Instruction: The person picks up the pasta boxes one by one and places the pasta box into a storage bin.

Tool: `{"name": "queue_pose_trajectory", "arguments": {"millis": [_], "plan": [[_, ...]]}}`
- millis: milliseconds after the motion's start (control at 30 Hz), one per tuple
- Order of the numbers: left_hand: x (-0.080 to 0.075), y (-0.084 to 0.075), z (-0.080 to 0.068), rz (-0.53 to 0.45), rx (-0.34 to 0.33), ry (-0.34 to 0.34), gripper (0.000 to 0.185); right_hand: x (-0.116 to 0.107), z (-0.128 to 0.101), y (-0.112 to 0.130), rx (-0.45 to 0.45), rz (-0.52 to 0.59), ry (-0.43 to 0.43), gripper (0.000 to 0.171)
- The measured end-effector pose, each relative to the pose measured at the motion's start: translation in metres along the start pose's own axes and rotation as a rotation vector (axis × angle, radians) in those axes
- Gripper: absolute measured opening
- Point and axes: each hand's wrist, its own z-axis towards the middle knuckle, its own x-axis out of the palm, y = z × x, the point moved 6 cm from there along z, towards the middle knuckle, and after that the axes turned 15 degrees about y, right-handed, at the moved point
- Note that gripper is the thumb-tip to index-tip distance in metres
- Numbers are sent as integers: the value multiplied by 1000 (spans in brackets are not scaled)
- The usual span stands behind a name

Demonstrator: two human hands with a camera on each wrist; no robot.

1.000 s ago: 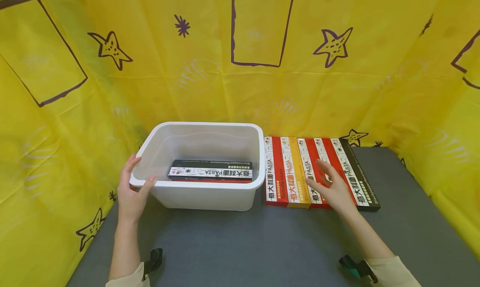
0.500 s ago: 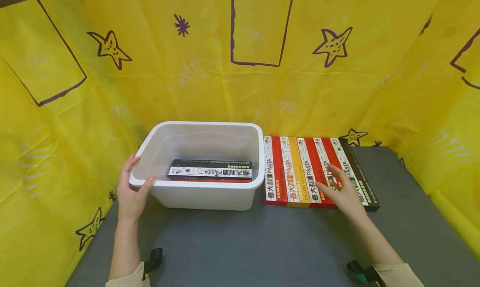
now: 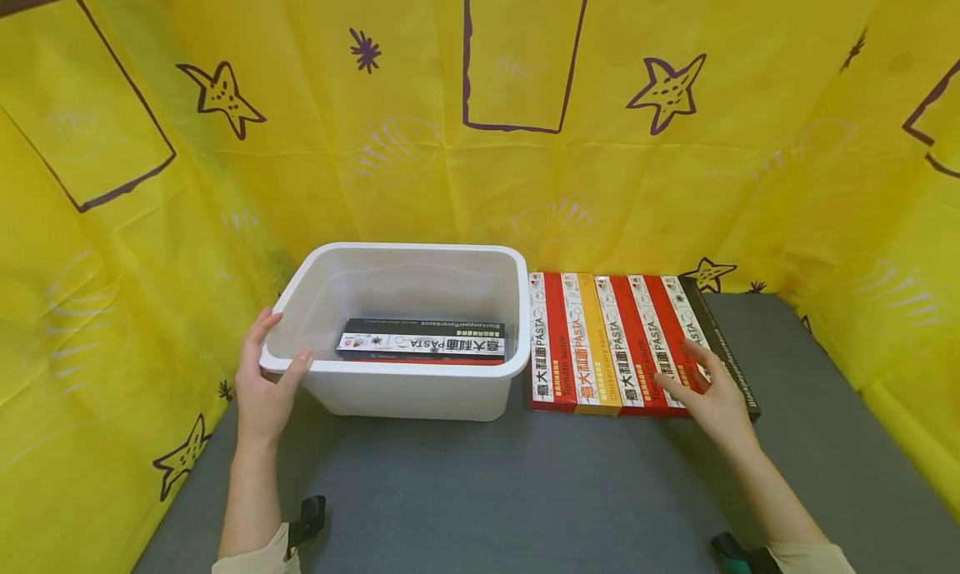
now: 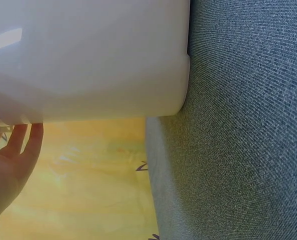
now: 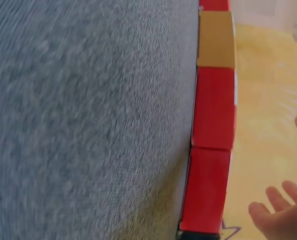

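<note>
A row of 5 pasta boxes (image 3: pixel 637 345) is laid right of centre on the grey table (image 3: pixel 525 491), long axes running toward the backdrop. The black box (image 3: pixel 723 349) at its right end is approached by the right hand (image 3: pixel 708 395), fingers spread wide, nothing held. The white tub (image 3: pixel 405 386) rim is gripped by the left hand (image 3: pixel 262 382).

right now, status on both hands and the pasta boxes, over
Left hand grips the white plastic tub by its rim. Right hand open over the black pasta box, rightmost in the row. One black box in the tub. Nothing blocking.
</note>
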Motion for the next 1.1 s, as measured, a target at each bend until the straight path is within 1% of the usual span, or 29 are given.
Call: {"name": "queue_pose_trajectory", "arguments": {"millis": [167,267,533,733,1100], "plan": [[1,-2,0,-12,13,1,59,-9,-3,-7,32,-12,-39,82],[2,-1,1,-6,5,5,59,-14,-6,-12,58,-13,-53,84],[2,-3,1,-13,1,5,59,-29,-11,-23,88,-73,-82,87],[1,-3,1,-21,-2,1,59,-37,-10,-36,90,-120,-75,90],[1,-2,0,-34,6,0,59,-45,-11,-56,161,-146,-33,93]]}}
